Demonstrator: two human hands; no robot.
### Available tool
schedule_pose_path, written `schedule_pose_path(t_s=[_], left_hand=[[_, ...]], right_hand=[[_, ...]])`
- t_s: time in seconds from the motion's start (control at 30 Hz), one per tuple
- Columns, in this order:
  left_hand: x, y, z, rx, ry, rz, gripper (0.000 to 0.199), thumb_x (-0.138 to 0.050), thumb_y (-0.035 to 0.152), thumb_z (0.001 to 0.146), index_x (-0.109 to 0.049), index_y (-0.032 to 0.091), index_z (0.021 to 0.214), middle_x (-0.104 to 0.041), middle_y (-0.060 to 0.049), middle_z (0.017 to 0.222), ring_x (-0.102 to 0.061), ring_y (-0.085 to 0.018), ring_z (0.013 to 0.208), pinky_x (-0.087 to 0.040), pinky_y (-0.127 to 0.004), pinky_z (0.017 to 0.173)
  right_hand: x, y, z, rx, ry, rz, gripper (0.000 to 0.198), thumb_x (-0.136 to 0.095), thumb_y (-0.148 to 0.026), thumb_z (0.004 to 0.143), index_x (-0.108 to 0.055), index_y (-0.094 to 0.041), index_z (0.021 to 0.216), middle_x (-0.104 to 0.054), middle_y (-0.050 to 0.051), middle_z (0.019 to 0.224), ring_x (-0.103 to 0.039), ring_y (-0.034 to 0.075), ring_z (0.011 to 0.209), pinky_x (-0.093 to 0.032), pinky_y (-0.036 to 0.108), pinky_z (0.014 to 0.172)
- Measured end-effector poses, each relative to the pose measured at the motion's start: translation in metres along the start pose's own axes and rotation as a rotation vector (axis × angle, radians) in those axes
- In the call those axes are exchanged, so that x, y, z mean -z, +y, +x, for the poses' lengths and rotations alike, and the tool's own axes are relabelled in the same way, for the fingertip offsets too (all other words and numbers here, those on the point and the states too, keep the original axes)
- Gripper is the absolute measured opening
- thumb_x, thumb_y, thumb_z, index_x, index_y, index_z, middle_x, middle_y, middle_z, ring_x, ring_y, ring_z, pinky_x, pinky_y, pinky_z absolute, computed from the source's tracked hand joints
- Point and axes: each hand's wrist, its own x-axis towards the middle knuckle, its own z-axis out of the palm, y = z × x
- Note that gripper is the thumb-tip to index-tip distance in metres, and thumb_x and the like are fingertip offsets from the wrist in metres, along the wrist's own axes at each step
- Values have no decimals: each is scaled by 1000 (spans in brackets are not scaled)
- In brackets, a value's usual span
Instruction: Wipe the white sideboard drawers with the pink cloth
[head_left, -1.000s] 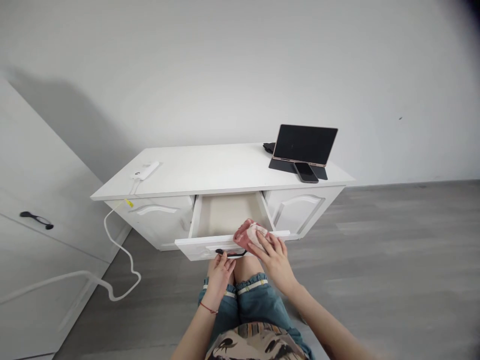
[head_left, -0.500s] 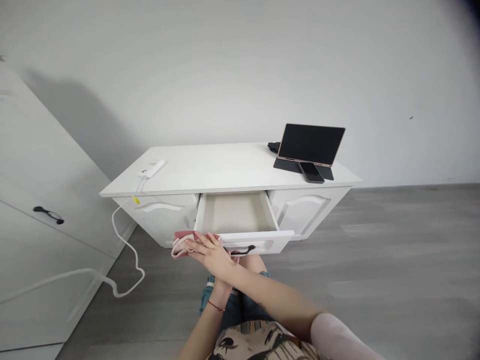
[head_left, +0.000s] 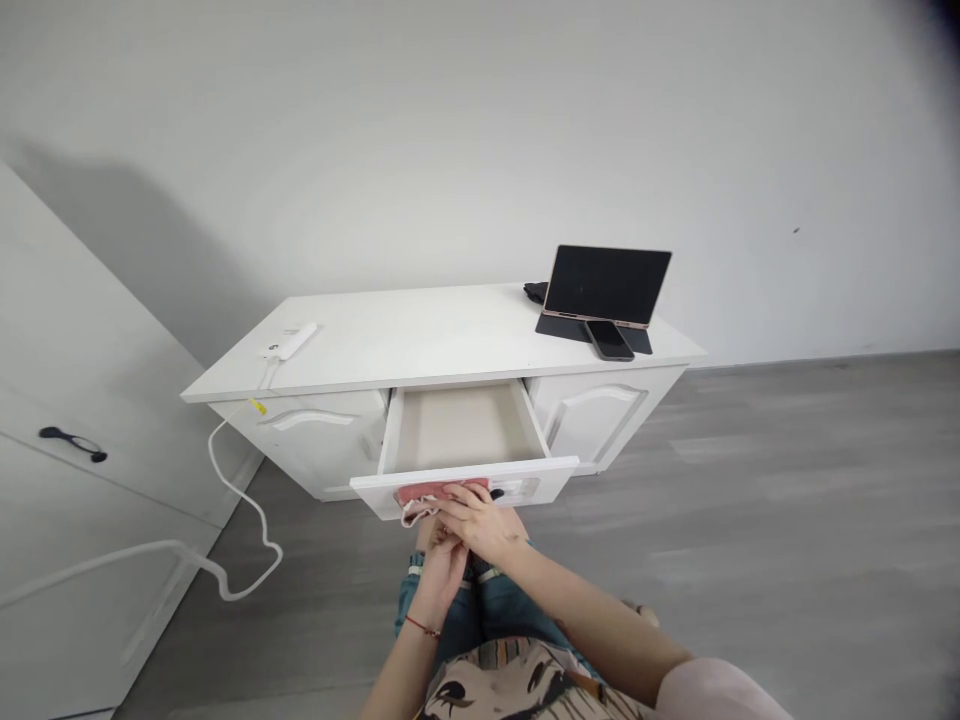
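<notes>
A pulled-out white drawer (head_left: 559, 467) shows a bare beige bottom. Against the left half of its front lies a folded pink and white cloth (head_left: 424, 492), with a loose fold hanging at its left end. My right hand (head_left: 480, 525) is on the cloth, its fingers stretched over it and pressing it to the drawer front. Just below, my left hand (head_left: 446, 565) is closed with curled fingers, close under the right hand; what it may hold is hidden. Cloth and right hand cover most of the black drawer handle (head_left: 497, 494).
On the white desk (head_left: 405, 330) are a tablet (head_left: 607, 285) on a stand cover, a phone (head_left: 609, 341), a dark item (head_left: 535, 292) and a white power strip (head_left: 294, 342). Its cable (head_left: 255, 505) hangs down left, beside a white cabinet (head_left: 90, 560).
My right hand and the cloth have slid right along the drawer front, from its left corner toward the handle. The left hand stays below the right. The view has shifted slightly.
</notes>
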Motion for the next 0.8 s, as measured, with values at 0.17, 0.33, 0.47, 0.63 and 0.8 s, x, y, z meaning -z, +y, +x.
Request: schedule_pose_path(t_s=[0.17, 0.33, 0.47, 0.63, 0.8], left_hand=[[1, 2, 0, 21, -119, -128, 34, -57, -6, 73, -70, 23, 85, -75, -3, 89, -71, -21, 98, -54, -32, 94], [0, 3, 2, 128, -44, -245, 20, -60, -1, 79, -67, 17, 75, -77, -5, 83, -73, -17, 90, -53, -33, 99], [-6, 6, 5, 154, 25, -254, 18, -62, 2, 82, -65, 18, 75, -76, -4, 83, -73, -14, 86, -55, -32, 95], [-12, 9, 10, 124, 4, -161, 16, -65, 4, 83, -64, 17, 74, -75, -4, 78, -73, -12, 78, -58, -27, 85], [-15, 15, 14, 141, -5, -105, 17, -68, 6, 81, -62, 17, 71, -76, -3, 78, -73, -13, 77, -57, -30, 89]], right_hand=[[5, 32, -41, 31, 180, -274, 34, -54, -26, 96, -63, -33, 128, -66, -3, 131, -48, 21, 129, -34, 40, 108], [28, 61, -84, -9, 422, -415, 28, -55, -24, 95, -69, -36, 116, -72, -5, 118, -51, 20, 122, -28, 40, 108], [45, 70, -111, -160, 585, -451, 28, -57, -16, 90, -72, -33, 106, -70, 1, 112, -47, 22, 123, -32, 44, 106], [22, 64, -116, -469, 709, -419, 25, -52, -10, 86, -71, -26, 89, -55, 9, 115, -44, 27, 120, -42, 48, 97], [-35, 54, -88, -761, 822, -156, 30, -43, -21, 88, -60, -17, 113, -46, 20, 125, -43, 33, 121, -44, 55, 95]])
